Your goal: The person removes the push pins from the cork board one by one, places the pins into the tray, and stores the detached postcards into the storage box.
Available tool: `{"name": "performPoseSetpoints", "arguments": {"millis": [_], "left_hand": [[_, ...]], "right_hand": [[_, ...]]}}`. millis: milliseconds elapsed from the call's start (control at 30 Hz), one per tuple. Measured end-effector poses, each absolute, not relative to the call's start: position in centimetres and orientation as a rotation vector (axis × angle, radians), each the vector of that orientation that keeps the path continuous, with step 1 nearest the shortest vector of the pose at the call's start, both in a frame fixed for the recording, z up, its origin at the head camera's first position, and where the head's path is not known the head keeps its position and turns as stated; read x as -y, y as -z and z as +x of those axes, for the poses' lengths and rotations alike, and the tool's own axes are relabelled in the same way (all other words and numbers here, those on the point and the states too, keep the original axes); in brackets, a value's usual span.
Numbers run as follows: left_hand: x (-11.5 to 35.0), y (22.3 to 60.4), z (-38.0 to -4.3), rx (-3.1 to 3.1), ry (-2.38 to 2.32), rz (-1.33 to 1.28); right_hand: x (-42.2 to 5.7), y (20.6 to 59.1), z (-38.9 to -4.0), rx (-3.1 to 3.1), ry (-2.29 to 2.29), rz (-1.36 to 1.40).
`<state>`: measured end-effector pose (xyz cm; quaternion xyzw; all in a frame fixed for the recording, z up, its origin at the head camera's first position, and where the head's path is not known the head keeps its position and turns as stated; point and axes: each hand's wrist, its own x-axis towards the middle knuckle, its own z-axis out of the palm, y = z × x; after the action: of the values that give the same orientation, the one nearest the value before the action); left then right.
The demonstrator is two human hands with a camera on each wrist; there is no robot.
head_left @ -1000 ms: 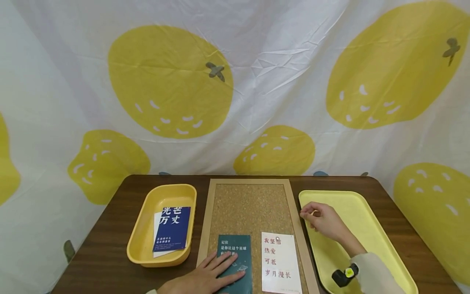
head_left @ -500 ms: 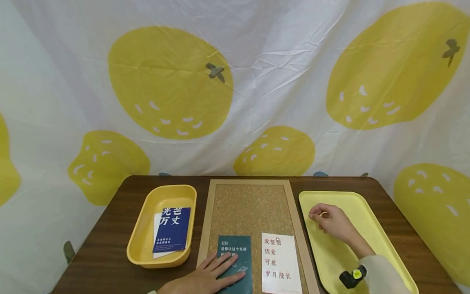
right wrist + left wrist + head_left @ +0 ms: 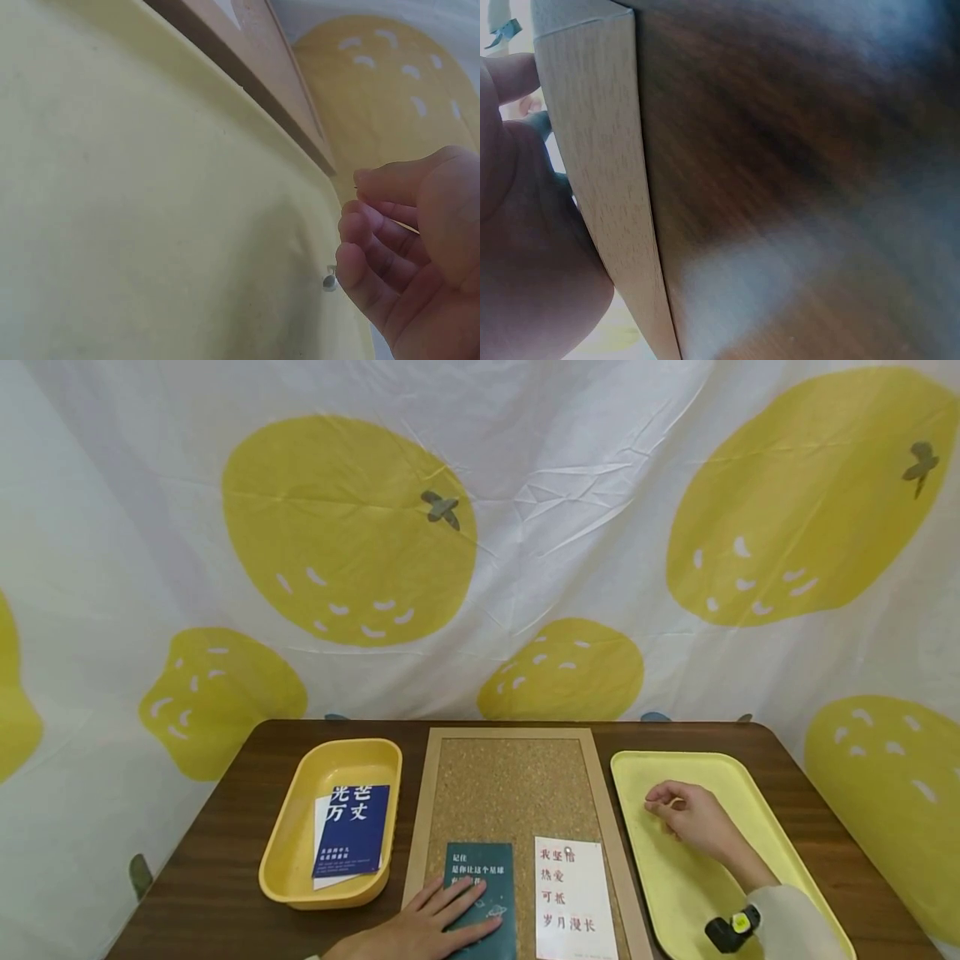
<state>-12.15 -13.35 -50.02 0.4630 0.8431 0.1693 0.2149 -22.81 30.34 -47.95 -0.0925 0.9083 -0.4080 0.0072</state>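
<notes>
My left hand [image 3: 420, 927] rests with spread fingers on a dark green card [image 3: 480, 856], which lies on the corkboard [image 3: 510, 785]. The left wrist view shows that hand [image 3: 540, 225] by the board's wooden frame [image 3: 592, 112]. To the right of the green card, a white card [image 3: 573, 902] with red writing has a small round pushpin head [image 3: 567, 850] near its top. Above the yellow tray [image 3: 720, 785], my right hand [image 3: 693, 818] pinches a tiny thing between thumb and forefinger. Only a dark point shows in the right wrist view, seemingly a pushpin's tip. Another pushpin [image 3: 330, 281] lies on the tray.
An orange-yellow basin [image 3: 300, 827] stands left of the board, holding a blue card [image 3: 348, 835] over a white one. Everything sits on a dark wooden table [image 3: 217, 852]. Behind it hangs a lemon-print curtain [image 3: 510, 527].
My right hand has moved to the right and slightly down, from the tray's left edge to over the tray. The left hand stays on the green card.
</notes>
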Motion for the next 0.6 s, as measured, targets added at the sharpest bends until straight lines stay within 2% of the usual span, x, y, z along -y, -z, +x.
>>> {"name": "performPoseSetpoints", "arguments": {"millis": [600], "left_hand": [[13.4, 50.2, -12.1, -2.348, -0.475, 1.296]], "right_hand": [[-32.1, 49.6, -22.8, -2.935, 1.150, -0.291]]}}
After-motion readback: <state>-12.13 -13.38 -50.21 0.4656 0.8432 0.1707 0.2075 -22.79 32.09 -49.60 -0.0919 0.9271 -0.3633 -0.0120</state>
